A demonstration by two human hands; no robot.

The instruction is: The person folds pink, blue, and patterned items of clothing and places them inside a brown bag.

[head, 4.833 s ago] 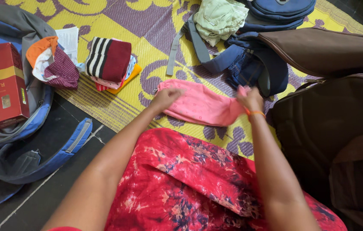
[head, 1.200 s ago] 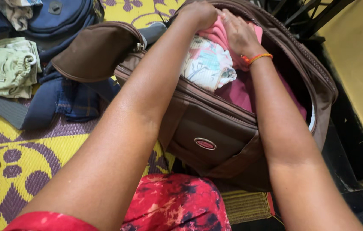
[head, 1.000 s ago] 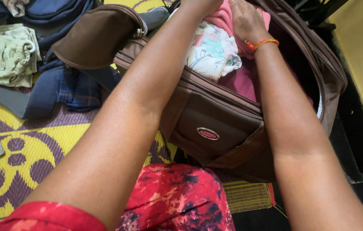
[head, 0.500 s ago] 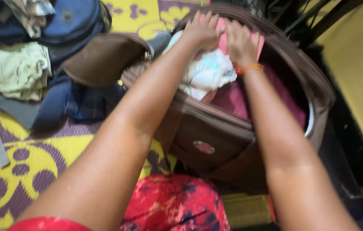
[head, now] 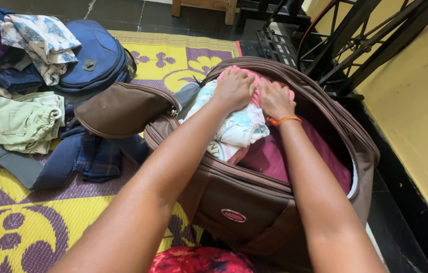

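An open brown travel bag stands on the patterned mat in front of me. Inside lie a white printed cloth, a maroon cloth and, at the far end, a folded pink garment. My left hand presses down on the pink garment with its fingers curled over it. My right hand, an orange band at its wrist, rests beside it on the same garment. Both hands are inside the bag's opening.
The bag's brown flap hangs open to the left. A blue backpack, pale green shorts, dark blue clothes and a pile of clothes lie on the yellow and purple mat. A black metal frame and yellow wall stand at right.
The pink garment went from the mat into the bag. In the last second both hands stayed on it while the view lifted, showing more of the floor beyond.
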